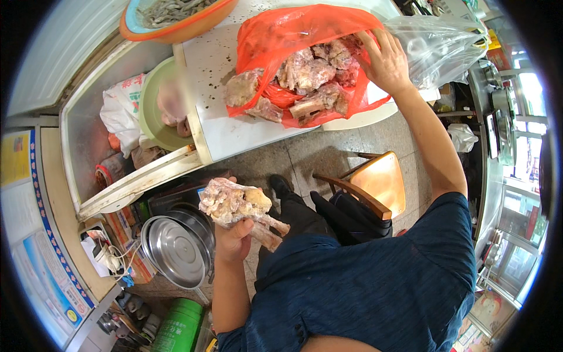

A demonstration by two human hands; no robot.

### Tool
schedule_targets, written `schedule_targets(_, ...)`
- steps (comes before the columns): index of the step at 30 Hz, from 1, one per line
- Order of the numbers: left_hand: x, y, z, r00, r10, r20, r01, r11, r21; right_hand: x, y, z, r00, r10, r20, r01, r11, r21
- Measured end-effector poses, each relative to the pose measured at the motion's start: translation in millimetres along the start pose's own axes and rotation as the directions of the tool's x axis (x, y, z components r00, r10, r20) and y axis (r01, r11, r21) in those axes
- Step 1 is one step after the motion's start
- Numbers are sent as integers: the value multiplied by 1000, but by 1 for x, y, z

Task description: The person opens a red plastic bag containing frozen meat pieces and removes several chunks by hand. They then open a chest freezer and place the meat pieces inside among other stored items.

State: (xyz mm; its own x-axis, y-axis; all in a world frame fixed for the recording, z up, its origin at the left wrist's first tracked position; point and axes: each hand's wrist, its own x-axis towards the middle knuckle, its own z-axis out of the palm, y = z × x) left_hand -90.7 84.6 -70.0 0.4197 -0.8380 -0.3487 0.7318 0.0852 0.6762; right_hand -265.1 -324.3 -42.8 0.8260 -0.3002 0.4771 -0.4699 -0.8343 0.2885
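Note:
My left hand (235, 240) grips a large raw bone with scraps of meat (235, 202), held in front of my body away from the white surface. At the upper right, my right hand (385, 59) reaches to the mouth of a red plastic bag (299, 31). Its fingertips are partly hidden at the bag's rim, with the thumb side near the meat. Several frosty-looking meaty bones (303, 70) fill the bag and spill toward its front edge. The bag lies on a white freezer top (204, 88) marked with dark specks.
Left of the bag is an open freezer compartment (83, 145) with a green basin (151, 103) and a white bag (123, 110). An orange basin (189, 28) stands behind. Below are steel basins (178, 253), a wooden chair (380, 185) and a green gas cylinder (178, 328). A clear plastic bag (433, 48) lies right.

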Motion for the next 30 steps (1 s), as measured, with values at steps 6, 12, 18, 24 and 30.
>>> schedule_targets(6,9,6,2,999,19,-36,-20,999,-35,-11,-46,-34,993,94,-65,-73,959,274)
schedule_targets(12,6,22,1,997,77,14,-75,994,-79,-2,-142,-89,992,-89,88,-36,476,879)
schedule_targets(18,-44,39,-7,983,182,-30,-184,981,-68,11,-226,-127,947,-259,190,-167,106,980)
schedule_targets(24,-143,48,-38,919,345,-192,-364,928,-73,-1,-323,-185,918,-331,219,-263,-92,960)
schedule_targets(30,-276,42,-88,807,439,-395,-519,846,-121,-47,-445,-266,884,-408,229,-309,-143,940)
